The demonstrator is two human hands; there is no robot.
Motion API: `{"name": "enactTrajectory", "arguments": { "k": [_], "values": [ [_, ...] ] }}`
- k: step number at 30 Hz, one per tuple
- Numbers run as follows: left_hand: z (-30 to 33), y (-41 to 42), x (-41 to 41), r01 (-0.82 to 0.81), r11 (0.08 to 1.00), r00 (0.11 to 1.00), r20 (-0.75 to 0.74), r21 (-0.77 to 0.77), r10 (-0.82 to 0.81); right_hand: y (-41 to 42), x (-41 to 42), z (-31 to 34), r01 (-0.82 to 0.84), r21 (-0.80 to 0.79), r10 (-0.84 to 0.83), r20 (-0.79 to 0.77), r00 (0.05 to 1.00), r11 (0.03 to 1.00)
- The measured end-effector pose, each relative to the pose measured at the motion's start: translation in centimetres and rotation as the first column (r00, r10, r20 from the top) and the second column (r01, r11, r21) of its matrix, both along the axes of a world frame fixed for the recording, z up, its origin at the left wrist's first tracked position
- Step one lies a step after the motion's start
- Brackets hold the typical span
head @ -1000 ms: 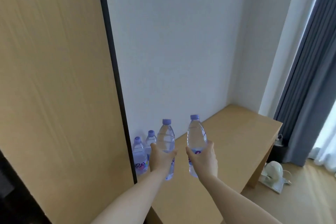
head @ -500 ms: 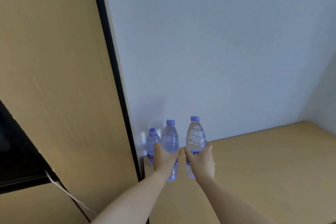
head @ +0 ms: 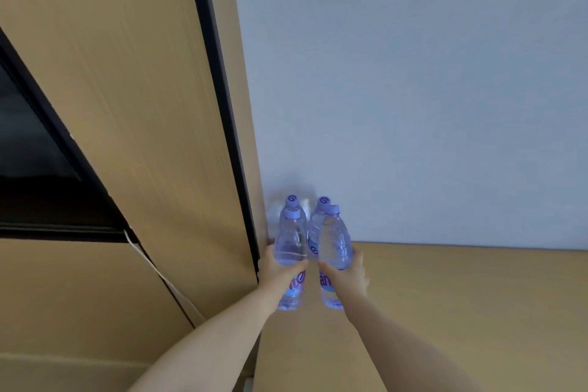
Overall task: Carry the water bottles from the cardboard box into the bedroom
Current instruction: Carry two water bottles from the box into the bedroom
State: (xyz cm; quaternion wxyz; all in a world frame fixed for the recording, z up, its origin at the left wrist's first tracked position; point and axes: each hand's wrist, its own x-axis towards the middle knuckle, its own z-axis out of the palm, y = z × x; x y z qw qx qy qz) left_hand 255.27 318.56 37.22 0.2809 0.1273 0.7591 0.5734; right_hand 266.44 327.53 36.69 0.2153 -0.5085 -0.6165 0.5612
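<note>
From the head view, both arms reach forward over a wooden desk (head: 461,312) that meets a pale wall (head: 413,89). The left hand (head: 278,274) is curled round the middle of the left bottle (head: 291,245), thumb across its front, and holds it upright with its base just above or on the desk; which of the two cannot be told. The right hand (head: 345,277) is wrapped round the right bottle (head: 334,242) in the same way, fingers round its far side. The two held bottles stand close beside each other with a narrow gap between them, both with lilac caps and a pink-lettered label partly hidden by the hands. Directly behind them, against the wall in the desk's left back corner, stand two more bottles: the left rear bottle (head: 292,201) shows little but its cap above the held one, and the right rear bottle (head: 318,223) shows its cap and shoulder between the two in front. Tight on the left rises a tall wooden panel (head: 127,105) with a black edge strip (head: 222,89), almost touching the left hand. Further left is a dark opening (head: 31,153) in the woodwork, with a thin white cord (head: 152,270) running down from its corner.
</note>
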Motion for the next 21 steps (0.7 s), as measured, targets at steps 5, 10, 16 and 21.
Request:
{"name": "enactTrajectory", "arguments": {
  "k": [5, 10, 16, 21],
  "values": [
    [-1.7, 0.0, -0.2, 0.073, 0.996, 0.997, 0.011, 0.051, -0.073, 0.6, -0.2, -0.6, -0.044, -0.012, 0.045, 0.013, 0.999, 0.999],
    [-2.3, 0.7, -0.9, 0.072, 0.997, 0.997, 0.028, 0.04, -0.074, 1.6, -0.5, -1.3, -0.138, -0.077, 0.135, -0.047, 0.99, 0.987],
    [-2.5, 1.2, -1.6, 0.081, 0.986, 0.995, 0.052, 0.144, -0.089, 2.4, -1.0, -2.5, -0.265, -0.027, 0.257, -0.167, 0.952, 0.964],
    [-3.0, 1.9, -2.1, 0.128, 0.976, 0.991, -0.048, 0.176, -0.121, 3.2, -2.3, -3.5, -0.284, 0.04, 0.287, -0.139, 0.948, 0.958]
  ]
}}
